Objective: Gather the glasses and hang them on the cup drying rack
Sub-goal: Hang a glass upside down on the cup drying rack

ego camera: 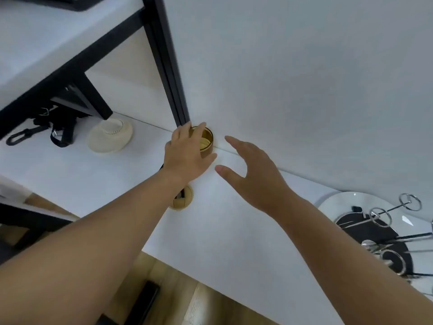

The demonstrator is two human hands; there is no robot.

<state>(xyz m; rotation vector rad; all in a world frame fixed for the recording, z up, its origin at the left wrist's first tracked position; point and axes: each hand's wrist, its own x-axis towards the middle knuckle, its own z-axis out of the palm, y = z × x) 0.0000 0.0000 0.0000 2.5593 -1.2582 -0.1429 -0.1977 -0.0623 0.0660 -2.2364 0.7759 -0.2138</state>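
An amber glass [207,141] stands upright at the back of the white table [93,179], against the wall and next to a black post. My left hand [187,156] covers its near left side, fingers curled over the rim and thumb against its lower side. My right hand [253,174] hovers just right of the glass with fingers spread, holding nothing. The cup drying rack [375,231], a white round base with chrome arms ending in rings, sits at the table's right edge with no glass on it.
A round amber-yellow object [185,202] lies partly hidden under my left forearm. A cream woven bowl-shaped item [110,137] and black straps with clips [46,132] lie at the back left. A black frame [168,62] rises along the wall. The wooden floor shows below the table's edge.
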